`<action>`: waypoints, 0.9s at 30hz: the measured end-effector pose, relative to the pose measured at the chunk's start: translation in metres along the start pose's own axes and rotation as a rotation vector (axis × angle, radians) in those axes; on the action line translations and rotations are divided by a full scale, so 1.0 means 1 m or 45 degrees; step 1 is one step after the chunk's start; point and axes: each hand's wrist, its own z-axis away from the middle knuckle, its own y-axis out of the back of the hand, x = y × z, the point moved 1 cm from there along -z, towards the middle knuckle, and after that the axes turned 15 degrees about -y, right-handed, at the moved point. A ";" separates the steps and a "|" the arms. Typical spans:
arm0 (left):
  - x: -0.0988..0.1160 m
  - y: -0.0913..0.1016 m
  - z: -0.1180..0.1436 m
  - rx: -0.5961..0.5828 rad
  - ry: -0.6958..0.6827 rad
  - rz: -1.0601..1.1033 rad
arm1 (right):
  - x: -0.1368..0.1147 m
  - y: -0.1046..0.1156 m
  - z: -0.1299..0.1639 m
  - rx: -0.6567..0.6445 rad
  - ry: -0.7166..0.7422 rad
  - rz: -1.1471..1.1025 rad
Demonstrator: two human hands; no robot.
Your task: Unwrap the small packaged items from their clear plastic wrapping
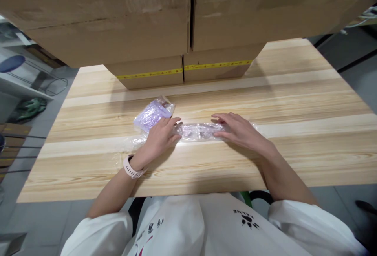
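Note:
A long, narrow bundle in clear, wrinkled plastic wrap (198, 131) lies flat on the wooden table, with something pale pinkish inside that I cannot make out. My left hand (160, 136) is closed over its left part, thumb on the near side and fingers on the far side. At the other end my right hand (238, 130) grips it in the same manner. Loose clear film (137, 142) trails out on the left under my left wrist. Just beyond my left hand lies a shiny purple plastic packet (151, 115), partly covered by clear film.
Large cardboard boxes (132, 24) are stacked at the back of the wooden table (309, 138). Smaller boxes with yellow tape (218, 65) stand beneath them. To the left, on the floor, there is a blue-topped stool (12, 63).

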 end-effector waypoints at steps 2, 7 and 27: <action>-0.001 -0.002 0.000 0.042 -0.006 0.016 | -0.002 -0.001 0.000 0.031 0.051 -0.014; 0.004 0.006 -0.006 0.358 -0.136 -0.010 | -0.012 0.008 0.001 0.354 0.184 -0.149; 0.009 -0.006 0.001 0.081 -0.112 0.086 | -0.012 -0.006 0.004 0.075 0.210 0.203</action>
